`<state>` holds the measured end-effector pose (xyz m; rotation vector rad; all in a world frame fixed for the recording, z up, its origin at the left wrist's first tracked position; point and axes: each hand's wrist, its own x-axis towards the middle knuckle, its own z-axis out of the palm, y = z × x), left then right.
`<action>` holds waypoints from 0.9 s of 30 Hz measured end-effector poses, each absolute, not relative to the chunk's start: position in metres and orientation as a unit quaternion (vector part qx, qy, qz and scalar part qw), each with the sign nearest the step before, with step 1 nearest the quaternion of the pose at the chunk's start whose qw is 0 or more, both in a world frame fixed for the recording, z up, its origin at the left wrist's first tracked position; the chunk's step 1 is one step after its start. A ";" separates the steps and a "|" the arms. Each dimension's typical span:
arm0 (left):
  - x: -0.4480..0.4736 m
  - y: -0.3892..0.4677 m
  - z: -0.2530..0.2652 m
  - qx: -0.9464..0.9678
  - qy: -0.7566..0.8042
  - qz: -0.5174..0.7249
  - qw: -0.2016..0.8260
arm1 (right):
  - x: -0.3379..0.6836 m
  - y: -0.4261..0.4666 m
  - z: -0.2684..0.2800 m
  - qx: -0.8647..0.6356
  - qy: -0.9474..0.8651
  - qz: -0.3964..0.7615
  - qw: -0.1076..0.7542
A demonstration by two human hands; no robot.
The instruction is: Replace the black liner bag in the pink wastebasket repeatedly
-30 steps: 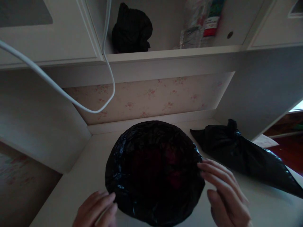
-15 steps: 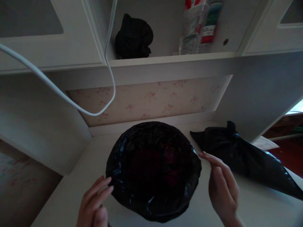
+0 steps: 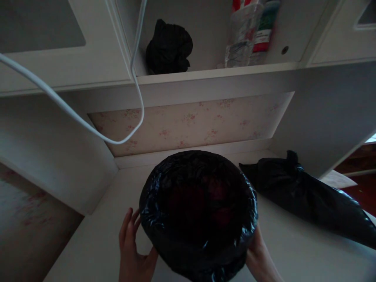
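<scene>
A round bin lined with a glossy black plastic bag [image 3: 198, 213] stands on the white desk [image 3: 100, 231] right in front of me. Dim red shapes show inside it. My left hand [image 3: 133, 250] presses flat against the bin's left side, fingers spread upward. My right hand [image 3: 258, 254] cups the bin's right side, mostly hidden behind the bag's rim. Both hands grip the bin between them.
A second, tied black bag [image 3: 305, 196] lies on the desk to the right. A white cable [image 3: 88, 125] loops down from above. On the shelf sit a crumpled black bundle [image 3: 169, 47] and plastic bottles [image 3: 249, 33]. Cabinet walls close both sides.
Both hands left the bag's rim, dropped lower and closed against the bin's sides. The bin now appears nearer and slightly to the right.
</scene>
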<state>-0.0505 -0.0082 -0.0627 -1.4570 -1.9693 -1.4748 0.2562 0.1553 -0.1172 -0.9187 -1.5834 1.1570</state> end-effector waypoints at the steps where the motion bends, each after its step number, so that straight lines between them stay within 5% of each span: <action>1: -0.049 -0.012 -0.055 -0.543 -0.674 -0.473 0.167 | 0.256 0.155 -0.115 -0.372 -0.645 0.465 0.478; 8: -0.042 -0.013 0.000 -0.698 -0.574 -0.360 0.233 | 0.246 0.157 -0.071 -0.357 -0.591 0.444 0.571; 14: -0.040 0.000 0.050 -0.709 -0.594 -0.358 0.127 | 0.236 0.179 0.001 -0.321 -0.567 0.442 0.616; 19: -0.026 0.015 0.087 -0.675 -0.616 -0.381 0.143 | 0.228 0.219 0.035 -0.388 -0.507 0.438 0.633; 22: -0.026 0.025 0.100 -0.598 -0.692 -0.401 0.042 | 0.228 0.223 0.047 -0.367 -0.485 0.447 0.656; 25: -0.037 0.034 0.108 -0.486 -0.739 -0.458 -0.088 | 0.234 0.188 0.057 -0.245 -0.540 0.338 0.731; 27: -0.046 0.041 0.110 -0.418 -0.735 -0.512 -0.155 | 0.237 0.154 0.063 -0.179 -0.619 0.154 0.749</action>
